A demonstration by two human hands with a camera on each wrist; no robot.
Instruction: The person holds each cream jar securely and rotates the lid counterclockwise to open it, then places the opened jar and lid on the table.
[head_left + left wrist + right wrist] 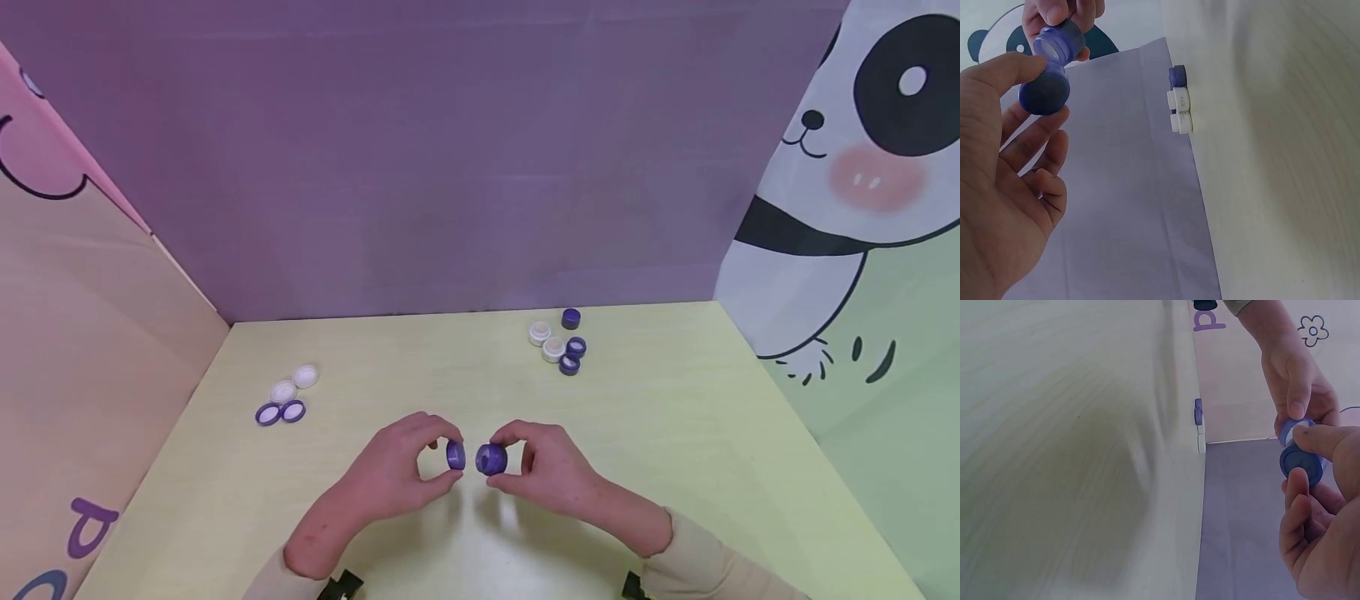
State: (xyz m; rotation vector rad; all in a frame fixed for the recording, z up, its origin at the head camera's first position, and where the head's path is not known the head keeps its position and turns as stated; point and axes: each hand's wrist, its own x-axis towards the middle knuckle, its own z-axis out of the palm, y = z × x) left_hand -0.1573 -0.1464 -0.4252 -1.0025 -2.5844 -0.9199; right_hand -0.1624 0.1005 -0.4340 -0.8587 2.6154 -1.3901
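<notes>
Above the table, my left hand (pixel 401 468) pinches a round purple lid (pixel 456 455) between thumb and fingertips, tipped on its side. Facing it, my right hand (pixel 553 468) grips a small purple jar (pixel 492 459) by its sides, its mouth turned toward the lid. A narrow gap separates the two in the head view. From the left wrist, the jar's pale inside and ridged neck show beyond the lid (pixel 1044 92). The right wrist view has the jar's flat base (pixel 1301 467) in front, with part of the lid behind it.
Two white lids (pixel 283 392) and two purple-rimmed lids (pixel 293 410) lie at the table's left. Toward the back right stand two white jars (pixel 553 348), two open purple jars (pixel 576 347) and a purple-topped one (pixel 571 318). Printed cloth walls (pixel 465 167) border the table.
</notes>
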